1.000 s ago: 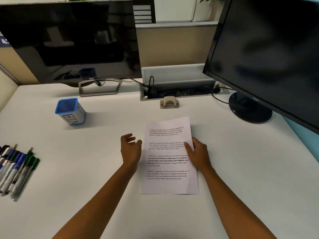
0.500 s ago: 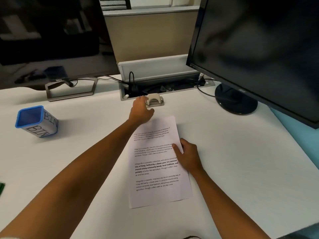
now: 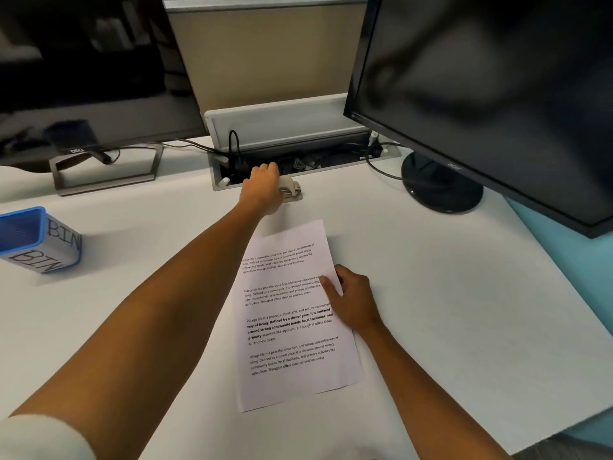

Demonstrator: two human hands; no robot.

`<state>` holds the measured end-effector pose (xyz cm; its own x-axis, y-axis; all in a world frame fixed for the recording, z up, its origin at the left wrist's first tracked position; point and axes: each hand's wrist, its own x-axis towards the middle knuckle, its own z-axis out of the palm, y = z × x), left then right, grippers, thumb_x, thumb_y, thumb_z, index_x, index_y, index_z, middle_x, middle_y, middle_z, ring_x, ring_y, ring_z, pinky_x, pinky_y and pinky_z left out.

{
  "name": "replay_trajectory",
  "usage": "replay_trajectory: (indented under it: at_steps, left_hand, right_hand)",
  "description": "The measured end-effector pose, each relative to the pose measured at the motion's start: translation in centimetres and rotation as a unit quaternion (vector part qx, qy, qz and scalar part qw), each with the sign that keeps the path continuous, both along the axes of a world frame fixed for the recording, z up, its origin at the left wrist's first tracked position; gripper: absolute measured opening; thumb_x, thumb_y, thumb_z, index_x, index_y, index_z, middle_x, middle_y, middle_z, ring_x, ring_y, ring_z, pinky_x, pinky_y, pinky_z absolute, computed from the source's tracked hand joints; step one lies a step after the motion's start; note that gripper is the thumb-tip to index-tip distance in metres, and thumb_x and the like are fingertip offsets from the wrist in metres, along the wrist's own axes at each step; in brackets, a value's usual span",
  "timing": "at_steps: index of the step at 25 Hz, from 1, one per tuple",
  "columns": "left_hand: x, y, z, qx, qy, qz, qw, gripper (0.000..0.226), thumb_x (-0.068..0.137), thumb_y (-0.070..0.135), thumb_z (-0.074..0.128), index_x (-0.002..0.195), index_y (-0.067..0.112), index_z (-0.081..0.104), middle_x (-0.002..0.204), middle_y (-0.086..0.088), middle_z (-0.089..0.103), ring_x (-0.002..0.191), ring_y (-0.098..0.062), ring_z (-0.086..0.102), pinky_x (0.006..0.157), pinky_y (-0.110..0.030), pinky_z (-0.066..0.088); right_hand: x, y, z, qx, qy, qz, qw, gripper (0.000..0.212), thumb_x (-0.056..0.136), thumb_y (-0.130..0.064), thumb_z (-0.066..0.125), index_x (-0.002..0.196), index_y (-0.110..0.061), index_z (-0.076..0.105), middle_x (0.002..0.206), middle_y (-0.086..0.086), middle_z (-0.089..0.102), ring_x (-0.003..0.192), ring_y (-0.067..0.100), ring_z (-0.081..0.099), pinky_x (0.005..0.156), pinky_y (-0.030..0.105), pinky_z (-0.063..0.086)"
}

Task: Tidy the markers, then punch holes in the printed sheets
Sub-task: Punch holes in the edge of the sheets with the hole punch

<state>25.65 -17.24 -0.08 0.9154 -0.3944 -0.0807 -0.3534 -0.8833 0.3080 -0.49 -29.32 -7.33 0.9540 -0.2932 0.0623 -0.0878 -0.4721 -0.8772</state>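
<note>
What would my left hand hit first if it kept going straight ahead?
Probably the open cable tray just past the hole punch that your left hand is covering; depth there is hard to judge.

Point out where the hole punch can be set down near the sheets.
Bare desk lies right of the printed sheets, up to the black monitor base. More lies between the sheets and the blue bin, under the left forearm. The cable tray is crowded.

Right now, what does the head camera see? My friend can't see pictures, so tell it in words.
A person's left hand reaches across a white desk and covers a small beige hole punch, while the right hand presses on the right edge of printed sheets. A blue bin sits at left, with two dark monitors behind.
</note>
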Motion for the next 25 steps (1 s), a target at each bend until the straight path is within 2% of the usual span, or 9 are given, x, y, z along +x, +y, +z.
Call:
replay_trajectory:
  at_steps: [3,5,7,10,12,15,18,21,25]
  left_hand:
    - [-0.8,0.5,-0.5,-0.033,0.031,0.006,0.999,0.059,0.088,0.015,0.069,0.139,0.009,0.039,0.132,-0.017,0.054,0.119,-0.034,0.052,0.095,-0.048,0.05]
    - [-0.9,1.1,-0.7,-0.011,0.021,0.003,1.0,0.059,0.089,0.016,0.069,0.141,0.008,0.042,0.135,-0.017,0.052,0.123,-0.033,0.05,0.099,-0.046,0.049]
    - [-0.8,1.6,-0.6,-0.016,0.025,0.025,0.999,0.053,0.087,0.02,0.072,0.134,0.007,0.051,0.132,-0.016,0.052,0.121,-0.032,0.049,0.099,-0.044,0.049]
    - [-0.7,1.8,-0.2,-0.019,0.053,0.066,0.996,0.048,0.084,0.023,0.075,0.125,0.003,0.058,0.131,-0.016,0.049,0.118,-0.031,0.049,0.096,-0.041,0.05]
    - [-1.1,2.0,-0.1,-0.034,0.074,0.073,0.994,0.042,0.086,0.025,0.073,0.118,0.002,0.058,0.126,-0.016,0.054,0.111,-0.03,0.054,0.085,-0.036,0.05]
    - [-2.4,2.5,-0.1,-0.102,0.09,0.096,0.986,0.026,0.087,0.022,0.072,0.102,0.008,0.056,0.109,-0.015,0.062,0.09,-0.024,0.056,0.066,-0.028,0.044]
    - [-4.1,4.1,-0.1,-0.154,0.07,0.136,0.976,0.019,0.087,0.019,0.072,0.094,0.01,0.058,0.099,-0.012,0.063,0.085,-0.023,0.057,0.065,-0.031,0.052]
    - [-5.9,6.6,0.5,-0.243,0.035,0.215,0.945,0.019,0.084,0.021,0.072,0.088,0.008,0.06,0.093,-0.006,0.062,0.081,-0.019,0.059,0.054,-0.02,0.047]
    - [-9.5,10.9,1.4,-0.363,0.035,0.355,0.861,0.031,0.077,0.033,0.079,0.083,0.007,0.064,0.079,0.001,0.062,0.071,-0.015,0.059,0.055,-0.023,0.047]
  right_hand:
    - [0.0,0.0,0.1,-0.002,-0.002,0.004,1.0,0.021,0.096,-0.035,0.06,0.106,-0.018,0.068,0.094,-0.018,0.072,0.076,-0.007,0.066,0.065,0.005,0.047]
    - [0.0,0.0,0.0,-0.001,0.002,0.007,1.0,0.02,0.096,-0.035,0.06,0.105,-0.019,0.067,0.09,-0.021,0.07,0.073,-0.009,0.065,0.063,0.003,0.045]
    - [-0.1,0.1,0.0,0.003,0.004,0.005,1.0,0.019,0.095,-0.035,0.061,0.104,-0.019,0.067,0.087,-0.024,0.068,0.07,-0.012,0.063,0.06,0.001,0.043]
    - [0.0,0.0,-0.1,-0.001,0.006,0.001,1.0,0.018,0.095,-0.036,0.06,0.102,-0.02,0.067,0.091,-0.014,0.073,0.071,-0.011,0.064,0.059,0.002,0.044]
    - [-0.1,0.0,-0.1,-0.005,0.006,0.003,1.0,0.014,0.095,-0.035,0.061,0.098,-0.023,0.065,0.088,-0.016,0.071,0.068,-0.012,0.063,0.057,0.001,0.042]
    - [-0.1,0.1,0.1,-0.005,0.003,-0.001,1.0,0.014,0.095,-0.035,0.061,0.1,-0.023,0.065,0.089,-0.017,0.071,0.069,-0.012,0.063,0.058,0.001,0.043]
    - [-0.2,0.2,0.0,-0.004,-0.006,-0.002,1.0,0.014,0.095,-0.033,0.062,0.1,-0.02,0.067,0.085,-0.022,0.067,0.069,-0.013,0.063,0.058,0.0,0.041]
    - [-0.2,0.1,0.1,-0.006,-0.009,-0.004,1.0,0.014,0.094,-0.031,0.063,0.098,-0.019,0.067,0.084,-0.02,0.067,0.07,-0.013,0.063,0.057,0.0,0.041]
    - [-0.2,0.0,0.1,-0.011,-0.008,0.0,1.0,0.016,0.095,-0.03,0.063,0.101,-0.016,0.068,0.092,-0.011,0.072,0.075,-0.009,0.065,0.062,0.002,0.045]
